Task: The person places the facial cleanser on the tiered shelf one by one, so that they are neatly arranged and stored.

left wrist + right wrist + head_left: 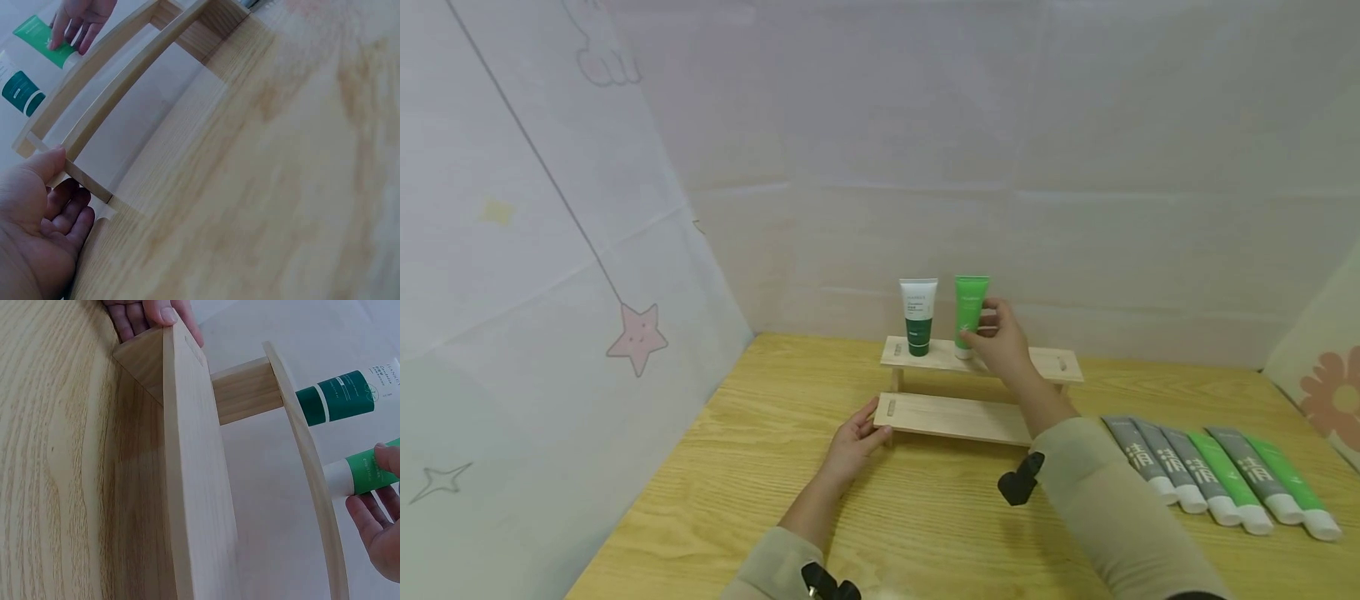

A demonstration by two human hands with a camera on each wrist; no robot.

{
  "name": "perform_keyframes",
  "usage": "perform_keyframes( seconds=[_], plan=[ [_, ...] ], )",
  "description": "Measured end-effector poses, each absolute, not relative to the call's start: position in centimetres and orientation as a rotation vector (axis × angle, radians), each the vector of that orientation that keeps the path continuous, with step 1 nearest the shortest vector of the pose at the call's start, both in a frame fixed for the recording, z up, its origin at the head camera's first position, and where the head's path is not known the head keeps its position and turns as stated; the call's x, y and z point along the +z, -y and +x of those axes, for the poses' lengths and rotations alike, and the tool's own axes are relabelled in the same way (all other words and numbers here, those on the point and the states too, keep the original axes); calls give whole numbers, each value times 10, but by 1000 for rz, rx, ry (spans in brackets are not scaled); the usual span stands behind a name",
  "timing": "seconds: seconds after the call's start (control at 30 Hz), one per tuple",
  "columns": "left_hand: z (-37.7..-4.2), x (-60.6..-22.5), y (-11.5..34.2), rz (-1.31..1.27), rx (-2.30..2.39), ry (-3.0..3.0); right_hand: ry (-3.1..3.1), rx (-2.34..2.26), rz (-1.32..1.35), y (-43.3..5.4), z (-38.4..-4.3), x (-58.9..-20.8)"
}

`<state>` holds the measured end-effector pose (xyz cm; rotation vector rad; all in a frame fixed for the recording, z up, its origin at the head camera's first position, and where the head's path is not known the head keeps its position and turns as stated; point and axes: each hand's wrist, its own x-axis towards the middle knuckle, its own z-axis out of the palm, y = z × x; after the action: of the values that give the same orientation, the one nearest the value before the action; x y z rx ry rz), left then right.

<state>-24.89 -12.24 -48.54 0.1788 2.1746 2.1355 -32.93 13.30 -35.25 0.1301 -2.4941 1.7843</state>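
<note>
Gripping the left edge of the lower shelf point(955, 416), left hand point(852, 442) presumably steadied it; right hand point(1004, 342) pinched green tube point(971, 302) upright, cap-down, nearer upper shelf point(1043, 361)'s left edge.

green tubes point(972, 302) 3 | grey tubes point(1253, 468) 4 | white-green tube point(918, 310) 1 | stand point(955, 414) 1

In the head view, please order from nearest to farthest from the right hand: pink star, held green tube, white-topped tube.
From the right hand:
1. Held green tube, in its grasp.
2. White-topped tube, left along the upper shelf.
3. Pink star, far left on the backdrop.
</note>
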Motion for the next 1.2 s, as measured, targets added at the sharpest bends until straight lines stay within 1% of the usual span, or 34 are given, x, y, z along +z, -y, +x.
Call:
perform_keyframes(
  seconds=[0.33,0.57,0.9,1.2],
  plan=[
    [-250,-487,122,193,2133,-2171,2512,1764,133,-132,-330,-356],
    [-250,-489,122,191,2120,-2168,2537,1750,160,-138,-325,-358],
    [-250,-488,124,203,2131,-2176,2516,1745,126,-166,-321,-357],
    [-253,-490,123,210,2150,-2152,2538,1634,152,-200,-308,-360]
  ],
)
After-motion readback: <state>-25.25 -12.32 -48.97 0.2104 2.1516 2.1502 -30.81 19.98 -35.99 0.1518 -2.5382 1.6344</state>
